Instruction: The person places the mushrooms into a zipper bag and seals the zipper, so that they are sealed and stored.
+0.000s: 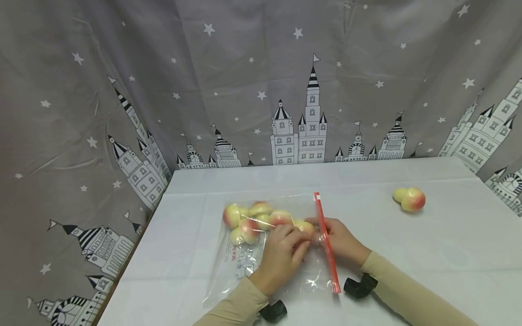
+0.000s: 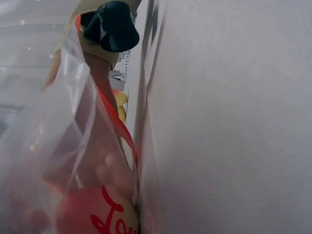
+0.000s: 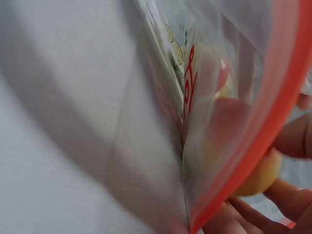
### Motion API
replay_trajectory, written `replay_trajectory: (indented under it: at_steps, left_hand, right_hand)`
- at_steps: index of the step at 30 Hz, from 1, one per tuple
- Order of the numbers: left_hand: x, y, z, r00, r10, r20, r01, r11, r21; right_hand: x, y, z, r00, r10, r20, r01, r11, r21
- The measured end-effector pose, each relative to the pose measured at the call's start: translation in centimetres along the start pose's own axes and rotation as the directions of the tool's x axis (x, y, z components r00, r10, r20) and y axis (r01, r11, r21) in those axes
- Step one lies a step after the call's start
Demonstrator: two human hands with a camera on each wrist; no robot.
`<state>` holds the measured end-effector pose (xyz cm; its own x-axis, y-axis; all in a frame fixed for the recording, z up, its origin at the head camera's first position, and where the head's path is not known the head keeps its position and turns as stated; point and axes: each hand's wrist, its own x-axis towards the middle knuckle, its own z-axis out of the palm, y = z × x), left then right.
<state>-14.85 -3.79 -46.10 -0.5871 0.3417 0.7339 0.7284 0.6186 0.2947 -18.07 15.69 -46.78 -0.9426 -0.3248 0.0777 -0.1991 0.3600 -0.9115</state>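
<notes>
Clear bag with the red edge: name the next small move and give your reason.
I'd probably have the right hand nudge the nearest fruit deeper into the bag: it sits closer to the red edge than the other fruits, the hand reaches in past that edge, and loose fruit lies outside on the table.

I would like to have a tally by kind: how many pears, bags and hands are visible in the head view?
Pears: 6 that I can distinguish (5 grouped at the bag, partly overlapping; 1 apart)
Clear zip bag: 1
Hands (left hand, right hand): 2
Total: 9
</notes>
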Motion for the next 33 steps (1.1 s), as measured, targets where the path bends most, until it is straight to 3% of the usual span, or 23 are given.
replay_trajectory:
  at_steps: [9, 13, 18, 21, 24, 29, 33]
  left_hand:
    - [0.1, -0.1, 0.0, 1.000, 0.000, -0.013, 0.000, 1.000, 0.001]
    - [0.1, -0.2, -0.1, 1.000, 0.003, -0.016, -0.003, 1.000, -0.001]
    - [0.2, -0.1, -0.1, 1.000, -0.003, -0.012, 0.003, 1.000, 0.002]
    - [0.2, -0.1, -0.1, 1.000, 0.000, -0.006, 0.000, 1.000, 0.003]
    - [0.2, -0.1, -0.1, 1.000, 0.009, -0.010, -0.009, 1.000, 0.007]
    - [0.1, -0.2, -0.1, 1.000, 0.014, -0.015, -0.014, 1.000, 0.006]
    - [0.2, -0.2, -0.1, 1.000, 0.005, -0.007, -0.005, 1.000, -0.004]
  right_hand:
    - [0.1, 0.2, 0.5, 0.998, -0.056, -0.016, 0.056, 0.998, 0.003]
    - [0.0, 0.1, 0.6, 0.996, -0.085, 0.011, 0.085, 0.996, 0.024]
    - [0.4, 0.2, 0.0, 0.999, 0.047, 0.024, -0.049, 0.997, 0.058]
    - [0.7, 0.4, -0.4, 0.986, 0.162, 0.029, -0.164, 0.975, 0.149]
    - [0.7, 0.5, -0.3, 0.978, 0.200, 0.054, -0.206, 0.956, 0.207]
    - [0.6, 0.7, 0.1, 0.986, 0.143, 0.083, -0.155, 0.974, 0.167]
    - [0.6, 1.1, 0.4, 0.996, 0.014, 0.092, -0.023, 0.995, 0.095]
